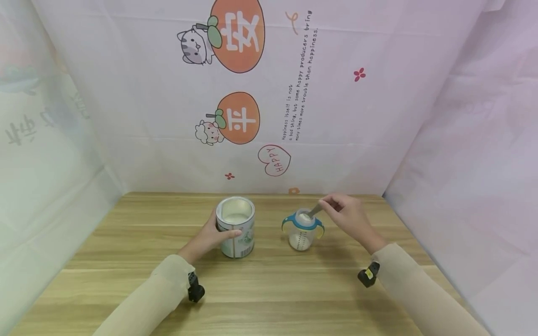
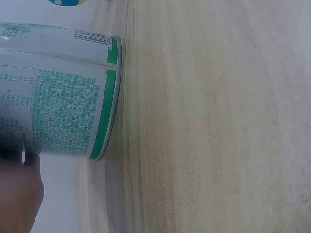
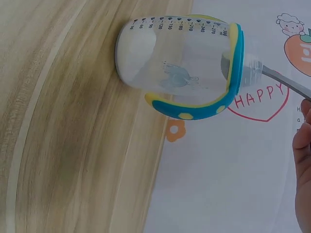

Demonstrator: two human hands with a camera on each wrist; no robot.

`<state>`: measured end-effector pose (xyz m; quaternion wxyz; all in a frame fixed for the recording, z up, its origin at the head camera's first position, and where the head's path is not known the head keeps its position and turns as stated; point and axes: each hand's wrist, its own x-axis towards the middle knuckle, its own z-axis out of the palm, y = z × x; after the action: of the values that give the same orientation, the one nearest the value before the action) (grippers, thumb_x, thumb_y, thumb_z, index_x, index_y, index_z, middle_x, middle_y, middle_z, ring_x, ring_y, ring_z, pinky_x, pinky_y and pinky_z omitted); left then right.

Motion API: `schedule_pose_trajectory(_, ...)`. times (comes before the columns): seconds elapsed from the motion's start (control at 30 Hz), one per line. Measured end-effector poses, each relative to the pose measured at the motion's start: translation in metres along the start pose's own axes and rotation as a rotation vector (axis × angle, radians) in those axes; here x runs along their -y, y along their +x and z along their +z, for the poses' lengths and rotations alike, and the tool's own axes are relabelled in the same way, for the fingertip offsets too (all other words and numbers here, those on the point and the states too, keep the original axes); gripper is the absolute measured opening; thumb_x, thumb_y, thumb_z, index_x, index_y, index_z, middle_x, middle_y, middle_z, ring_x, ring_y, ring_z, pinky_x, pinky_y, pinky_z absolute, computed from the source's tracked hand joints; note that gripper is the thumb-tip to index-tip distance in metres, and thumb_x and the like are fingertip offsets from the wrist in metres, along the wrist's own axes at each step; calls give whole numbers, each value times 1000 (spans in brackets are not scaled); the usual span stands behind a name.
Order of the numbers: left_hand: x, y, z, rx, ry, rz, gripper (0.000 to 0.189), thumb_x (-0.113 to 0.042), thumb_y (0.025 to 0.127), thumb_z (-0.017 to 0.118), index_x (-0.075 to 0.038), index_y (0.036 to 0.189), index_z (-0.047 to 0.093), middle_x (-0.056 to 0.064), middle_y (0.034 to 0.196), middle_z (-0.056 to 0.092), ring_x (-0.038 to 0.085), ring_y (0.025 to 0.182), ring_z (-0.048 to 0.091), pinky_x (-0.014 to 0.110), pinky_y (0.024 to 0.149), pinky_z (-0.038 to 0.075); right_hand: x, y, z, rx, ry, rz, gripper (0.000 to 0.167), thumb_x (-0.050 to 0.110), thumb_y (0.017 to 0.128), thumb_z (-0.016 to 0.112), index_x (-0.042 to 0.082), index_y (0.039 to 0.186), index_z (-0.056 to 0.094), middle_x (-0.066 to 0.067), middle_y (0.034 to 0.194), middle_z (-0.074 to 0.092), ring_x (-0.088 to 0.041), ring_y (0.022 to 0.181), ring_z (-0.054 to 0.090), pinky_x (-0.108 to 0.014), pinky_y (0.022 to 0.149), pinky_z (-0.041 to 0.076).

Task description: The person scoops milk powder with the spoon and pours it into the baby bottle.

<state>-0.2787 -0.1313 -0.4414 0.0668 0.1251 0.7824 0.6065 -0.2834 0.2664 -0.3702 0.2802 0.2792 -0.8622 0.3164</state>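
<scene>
Standing by the wooden table point(image 1: 269, 298). Left hand point(image 1: 208, 238) has its fingers wrapped round a printed can point(image 1: 245, 242), on the can's nine o'clock side; thumb lies across the front, the other fingertips are mostly hidden behind. Pale contents point(image 1: 235, 218) show inside the rim. Whether the can's base touches the wood, I cannot tell. Its green small print is too blurred to read.

At three o'clock from the can, well apart, a clear bottle point(image 1: 300, 240) stands upright on the table, white powder point(image 3: 136, 56) at its bottom. Blue and yellow handles flank it.

Right hand point(image 1: 349, 217), at two o'clock from the bottle, pinches a grey spoon point(image 1: 315, 211) between thumb and fingers; the grip is partly cut off in the right wrist view. The spoon slants down into the bottle's neck, its bowl dim through the wall; any load on it is hard to make out.
</scene>
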Motion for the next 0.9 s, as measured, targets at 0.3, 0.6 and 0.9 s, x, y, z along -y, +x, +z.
schedule_pose_trajectory(0.3, 2, 0, 0, -1, 13, -8, 109, -42, 81, 84, -29, 159, 10, 14, 155, 33, 40, 143, 30, 67, 111, 23, 0, 1, 6, -27, -71, -228, 5, 6, 88, 76, 10, 90, 73, 9, 74, 61, -4, 61, 49, -15, 53, 39)
schedule_pose_trajectory(0.6, 0, -1, 0, 3, 15, 13, 104, -40, 83, 83, -31, 158, 12, 13, 154, 34, 38, 143, 30, 66, 112, 20, 9, 0, 5, 22, -88, -342, 13, 2, 82, 80, 9, 91, 73, 5, 78, 64, -4, 66, 52, -13, 57, 44)
schedule_pose_trajectory(0.9, 4, 1, -1, 2, 2, 20, 105, -39, 83, 83, -30, 158, 11, 13, 153, 35, 39, 142, 31, 66, 112, 23, 11, 1, 6, 26, -103, -410, 5, 9, 88, 76, 9, 91, 72, 2, 81, 67, -6, 68, 57, -15, 57, 49)
